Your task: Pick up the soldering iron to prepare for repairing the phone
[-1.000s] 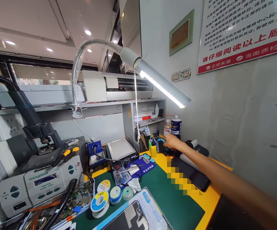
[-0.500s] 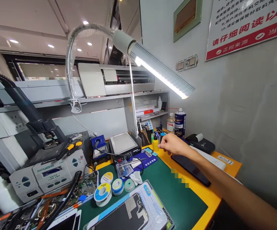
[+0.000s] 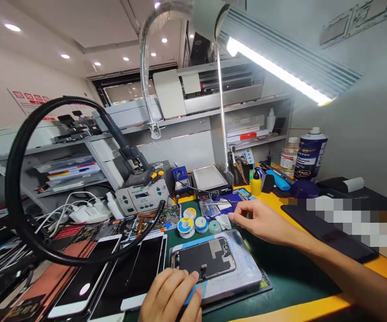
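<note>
The left hand (image 3: 170,295) rests with curled fingers on the near edge of the dark phone screen part (image 3: 203,259), pinching a thin blue tool (image 3: 193,293), while the right hand (image 3: 263,221), fingers loosely bent and holding nothing, hovers just right and far of this part, near the solder reels (image 3: 193,225).

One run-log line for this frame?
left hand: on phone screen panel's near edge | right hand: above green mat, beside solder spools, pinched, contents unclear
</note>
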The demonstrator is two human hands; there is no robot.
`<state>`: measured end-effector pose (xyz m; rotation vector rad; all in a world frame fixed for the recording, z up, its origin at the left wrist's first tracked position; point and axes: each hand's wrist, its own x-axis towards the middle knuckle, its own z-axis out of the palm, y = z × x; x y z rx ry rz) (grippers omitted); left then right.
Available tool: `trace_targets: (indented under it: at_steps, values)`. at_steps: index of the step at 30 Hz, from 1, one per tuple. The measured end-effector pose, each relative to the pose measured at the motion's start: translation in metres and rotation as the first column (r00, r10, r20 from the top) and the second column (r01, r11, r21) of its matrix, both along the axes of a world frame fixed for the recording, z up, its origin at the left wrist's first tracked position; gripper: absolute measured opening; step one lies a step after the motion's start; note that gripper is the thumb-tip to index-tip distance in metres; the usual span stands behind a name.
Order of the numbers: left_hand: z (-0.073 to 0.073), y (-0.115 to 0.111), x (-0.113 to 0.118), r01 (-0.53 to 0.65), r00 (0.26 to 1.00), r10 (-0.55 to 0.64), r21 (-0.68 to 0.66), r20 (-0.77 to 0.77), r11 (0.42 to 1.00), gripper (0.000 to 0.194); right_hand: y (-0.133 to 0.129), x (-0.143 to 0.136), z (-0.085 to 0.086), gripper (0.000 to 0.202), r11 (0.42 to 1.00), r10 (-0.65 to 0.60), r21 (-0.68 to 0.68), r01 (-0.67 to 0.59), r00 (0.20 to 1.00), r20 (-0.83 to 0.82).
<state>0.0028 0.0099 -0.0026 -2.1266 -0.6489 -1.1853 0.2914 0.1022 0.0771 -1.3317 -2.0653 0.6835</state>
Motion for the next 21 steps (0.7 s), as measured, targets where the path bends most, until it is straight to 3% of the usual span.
trace_targets:
  at_steps: [5, 9, 21]
  values:
    - [0.013, -0.029, -0.019, -0.187, 0.977, 0.201, -0.163, 0.068, 0.969, 0.028, -0.004, 0.0, 0.0, 0.022, 0.995, 0.091, 0.023, -0.093, 0.994, 0.055]
    - [0.01, -0.045, -0.023, -0.291, 0.944, 0.317, -0.229, 0.09, 0.929, 0.035, -0.001, 0.001, -0.001, 0.02, 0.992, 0.124, -0.022, -0.123, 0.987, 0.105]
    - [0.002, -0.049, -0.017, -0.253, 0.961, 0.272, -0.261, 0.04, 0.931, 0.036, 0.012, 0.012, -0.013, 0.026, 0.919, 0.29, -0.3, -0.254, 0.954, 0.08]
